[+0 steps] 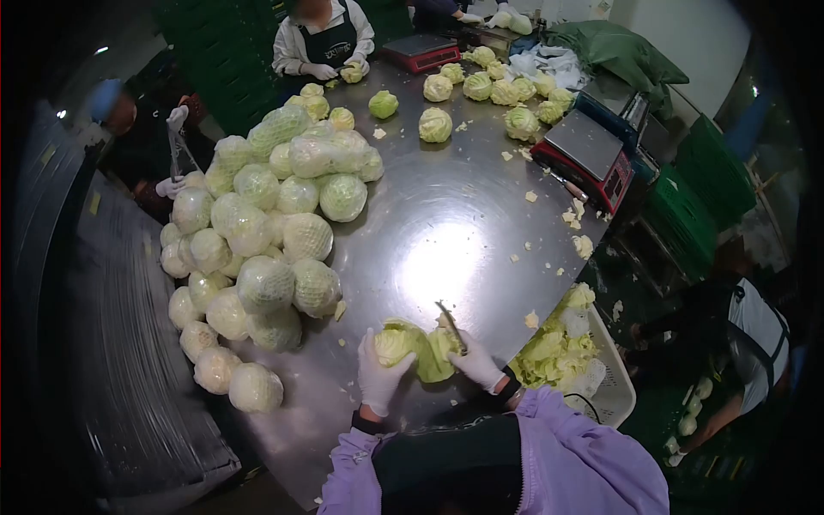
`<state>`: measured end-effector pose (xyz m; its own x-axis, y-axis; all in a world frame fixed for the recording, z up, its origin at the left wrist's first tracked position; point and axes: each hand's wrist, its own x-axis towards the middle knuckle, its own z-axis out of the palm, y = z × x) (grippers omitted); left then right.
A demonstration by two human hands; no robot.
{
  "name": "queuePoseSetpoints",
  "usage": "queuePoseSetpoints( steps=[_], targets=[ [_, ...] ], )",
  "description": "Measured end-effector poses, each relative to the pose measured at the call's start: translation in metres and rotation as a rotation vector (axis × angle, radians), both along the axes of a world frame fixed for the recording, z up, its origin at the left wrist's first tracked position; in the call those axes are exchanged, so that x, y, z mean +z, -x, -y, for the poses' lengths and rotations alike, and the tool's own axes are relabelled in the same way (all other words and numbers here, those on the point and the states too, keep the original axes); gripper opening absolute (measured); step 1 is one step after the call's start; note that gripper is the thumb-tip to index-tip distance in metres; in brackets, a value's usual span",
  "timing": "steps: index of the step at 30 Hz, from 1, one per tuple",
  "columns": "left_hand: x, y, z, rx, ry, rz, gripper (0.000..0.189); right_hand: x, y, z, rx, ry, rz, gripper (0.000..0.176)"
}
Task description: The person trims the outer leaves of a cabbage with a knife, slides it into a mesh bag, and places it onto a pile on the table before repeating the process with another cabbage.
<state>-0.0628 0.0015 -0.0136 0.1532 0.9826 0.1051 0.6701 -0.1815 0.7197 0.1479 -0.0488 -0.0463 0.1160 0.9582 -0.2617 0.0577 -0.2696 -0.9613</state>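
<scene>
My left hand [382, 375], in a white glove, is wrapped round the left side of a pale green cabbage [396, 345] at the near edge of the metal table [378, 257]. Loose outer leaves [436, 356] stand out from the cabbage on its right. My right hand [477, 365], also gloved, is closed on a knife [450, 319] whose blade points up and away from me. Its fingers are beside the leaves; whether they also grip a leaf is hard to tell.
Wrapped cabbages [264, 283] are piled on the left. Bare cabbages [435, 125] and red scales [584, 154] stand at the far side. A white crate [620, 378] of leaves is at my right. Co-workers [322, 43] are across the table, at the left and at the right.
</scene>
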Motion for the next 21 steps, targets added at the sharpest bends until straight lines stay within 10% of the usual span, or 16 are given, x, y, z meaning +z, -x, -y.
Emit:
queuePoseSetpoints(
  steps=[7,12,13,14,15,17,18,21],
  targets=[
    [-0.009,0.036,-0.012,0.040,0.961,1.579,0.069,-0.004,-0.130,0.058,-0.233,0.002,0.440,0.058],
    [-0.003,0.012,-0.004,-0.283,0.970,1.902,0.071,-0.009,-0.225,0.143,-0.289,0.147,1.162,0.071],
    [0.019,0.003,-0.007,-0.370,0.790,1.301,0.069,0.009,-0.219,0.143,-0.344,0.056,1.259,0.072],
    [0.035,-0.007,-0.009,-0.419,0.580,0.708,0.067,0.017,-0.215,0.136,-0.320,0.065,1.220,0.073],
    [0.039,-0.016,-0.010,-0.441,0.570,0.710,0.067,0.045,-0.193,0.116,-0.306,0.195,0.853,0.071],
    [0.040,-0.038,-0.011,-0.371,0.982,1.493,0.061,0.060,-0.130,0.076,-0.320,0.200,0.036,0.074],
    [0.042,-0.047,-0.009,-0.202,1.107,1.526,0.058,0.078,-0.099,0.063,-0.237,0.175,-0.174,0.049],
    [0.046,-0.057,0.004,-0.351,1.001,1.267,0.053,0.031,-0.056,0.033,0.041,0.237,-0.636,0.054]
  ],
)
